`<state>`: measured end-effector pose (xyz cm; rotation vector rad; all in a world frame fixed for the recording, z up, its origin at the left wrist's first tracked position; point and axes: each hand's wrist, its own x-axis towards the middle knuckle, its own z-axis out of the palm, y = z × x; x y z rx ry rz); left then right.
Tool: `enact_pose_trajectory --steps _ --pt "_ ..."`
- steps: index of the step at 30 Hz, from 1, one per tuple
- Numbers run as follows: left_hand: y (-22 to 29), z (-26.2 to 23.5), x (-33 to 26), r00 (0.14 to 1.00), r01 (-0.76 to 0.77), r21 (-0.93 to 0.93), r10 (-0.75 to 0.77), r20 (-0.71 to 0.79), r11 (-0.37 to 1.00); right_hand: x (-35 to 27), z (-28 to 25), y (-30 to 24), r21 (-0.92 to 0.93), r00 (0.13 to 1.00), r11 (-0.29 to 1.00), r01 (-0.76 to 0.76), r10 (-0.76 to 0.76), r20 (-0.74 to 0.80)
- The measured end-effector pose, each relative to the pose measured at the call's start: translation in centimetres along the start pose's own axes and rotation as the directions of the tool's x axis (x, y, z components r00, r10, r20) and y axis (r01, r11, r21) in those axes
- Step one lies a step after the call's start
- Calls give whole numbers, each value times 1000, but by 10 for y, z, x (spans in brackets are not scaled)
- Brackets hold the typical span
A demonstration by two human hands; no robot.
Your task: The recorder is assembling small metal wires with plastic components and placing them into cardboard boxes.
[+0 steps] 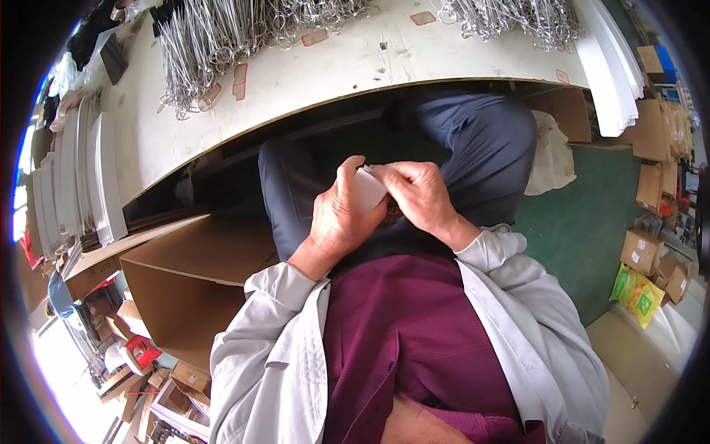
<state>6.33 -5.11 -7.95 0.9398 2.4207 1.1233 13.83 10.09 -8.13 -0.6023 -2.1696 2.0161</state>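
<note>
Above my lap, both hands are at a small white rectangular piece, which looks like a little box or a folded card; its exact kind I cannot make out. My left hand is wrapped round it, the thumb up along its side. Against its upper right corner press the thumb and fingertips of my right hand. The fingers under the piece are hidden.
On the white table lie piles of thin metal rods with ring ends and more ringed rods. White strips stand at the right end. An open cardboard box is at my left, a yellow-green packet far right.
</note>
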Motion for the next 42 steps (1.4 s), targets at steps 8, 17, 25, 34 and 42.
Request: enact_pose_trajectory --steps 8,17,25,34,42 --pt "-1 5 -4 996 -34 76 40 -77 997 2 11 7 148 995 984 -94 96 -11" --pt "-5 10 -8 991 -67 83 76 -107 994 6 4 10 219 984 962 -166 177 -31" --pt "-7 9 -9 987 -76 71 85 -137 995 -9 13 2 -102 989 990 99 -109 -100" --pt "-9 -1 -4 992 -64 -13 62 -105 998 -16 13 11 9 994 996 86 -87 73" --pt "-13 -8 -5 994 -34 -63 27 -107 997 -16 17 18 -104 949 945 310 -301 89"
